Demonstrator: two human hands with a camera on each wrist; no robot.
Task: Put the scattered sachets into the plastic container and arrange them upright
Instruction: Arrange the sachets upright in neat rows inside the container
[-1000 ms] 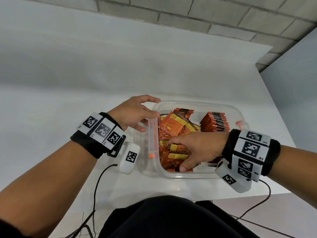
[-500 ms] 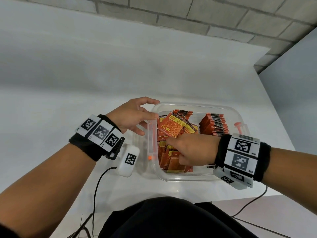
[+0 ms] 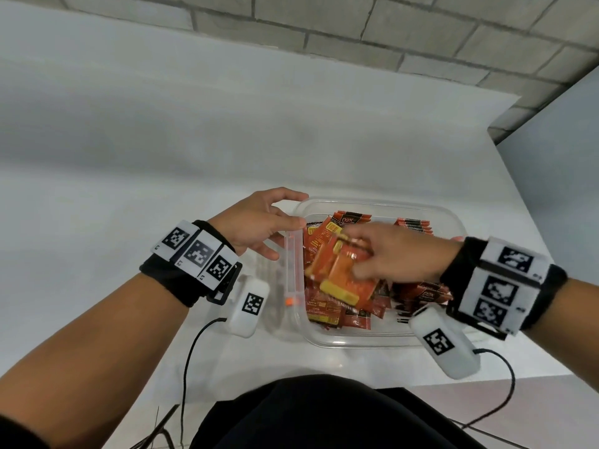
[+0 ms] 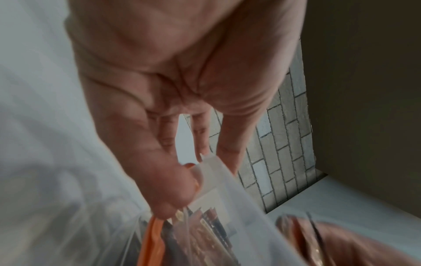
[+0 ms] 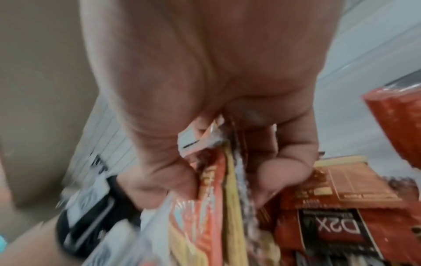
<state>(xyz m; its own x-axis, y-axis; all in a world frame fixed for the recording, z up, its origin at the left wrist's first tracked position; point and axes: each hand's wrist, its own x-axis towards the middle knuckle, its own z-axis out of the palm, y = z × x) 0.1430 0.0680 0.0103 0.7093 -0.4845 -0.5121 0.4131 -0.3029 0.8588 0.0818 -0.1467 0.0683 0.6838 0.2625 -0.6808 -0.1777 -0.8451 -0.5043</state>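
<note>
Bench [image 3: 162, 319]: white, carrying the plastic container near its near right corner; cables hang off the near edge.
Plastic container [image 3: 340, 338]: clear, round-cornered tub, open at the top, with a clear latch with an orange tip [image 3: 293, 270] on its left wall.
Loose sachets [image 3: 327, 311]: red-orange packets lying flat and overlapping in the near left part of the plastic container.
Right hand [image 3: 398, 257]: reaches in from the right above the plastic container, thumb and fingers clenched around a held bunch of sachets [image 3: 343, 277]; the right wrist view shows these packets edge-on, pinched between thumb and fingers.
Left hand [image 3: 256, 222]: at the left wall of the plastic container, thumb and fingertips grasping the upper end of the latch; the left wrist view shows the thumb pressed on the clear plastic.
Upright row of sachets [image 3: 415, 225]: packed on edge at the far right of the plastic container.
Far: white panel, then a grey block wall [image 3: 389, 37].
</note>
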